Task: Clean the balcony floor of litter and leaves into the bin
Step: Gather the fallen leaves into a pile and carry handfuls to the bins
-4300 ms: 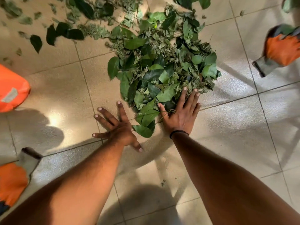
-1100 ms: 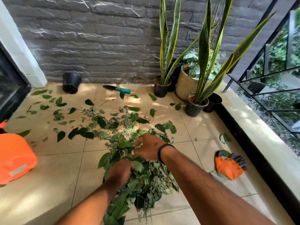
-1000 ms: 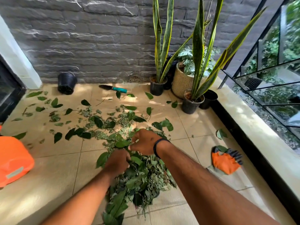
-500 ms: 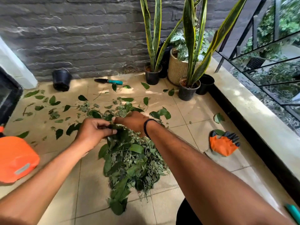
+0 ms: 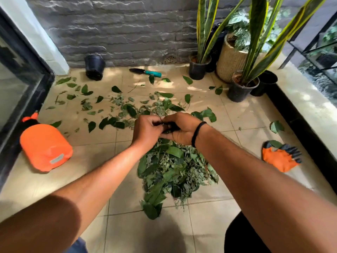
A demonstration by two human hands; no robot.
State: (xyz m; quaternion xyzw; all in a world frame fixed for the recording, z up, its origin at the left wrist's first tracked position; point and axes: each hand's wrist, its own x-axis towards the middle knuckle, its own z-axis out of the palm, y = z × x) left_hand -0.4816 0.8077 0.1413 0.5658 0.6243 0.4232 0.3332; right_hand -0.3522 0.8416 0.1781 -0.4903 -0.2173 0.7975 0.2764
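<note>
Raked into a heap (image 5: 175,172) on the tiled floor (image 5: 94,154), directly below and on the near side of the joined hands. Pinched between left hand (image 5: 146,133) and right hand (image 5: 182,129), fingers of both curled inward around a small dark bunch of leaves, raised just above the heap's far edge. Still scattered beyond the grip: loose leaves (image 5: 109,110) spread across the tiles toward the grey wall, with a few more off to the right of the grip near the ledge. No bin identifiable anywhere in view, so nothing yet seen tipped away. Judged roughly at the halfway mark of gathering: bulk collected, far strays and the transfer itself left to do. Lying to the left of the grip, an orange container (image 5: 45,147) on its side. Well to the right, an orange work glove (image 5: 280,157) with a leaf on it. Farther off, past the strays, a trowel (image 5: 145,71), a tipped black pot (image 5: 94,67) and potted plants (image 5: 242,84) in the corner.
</note>
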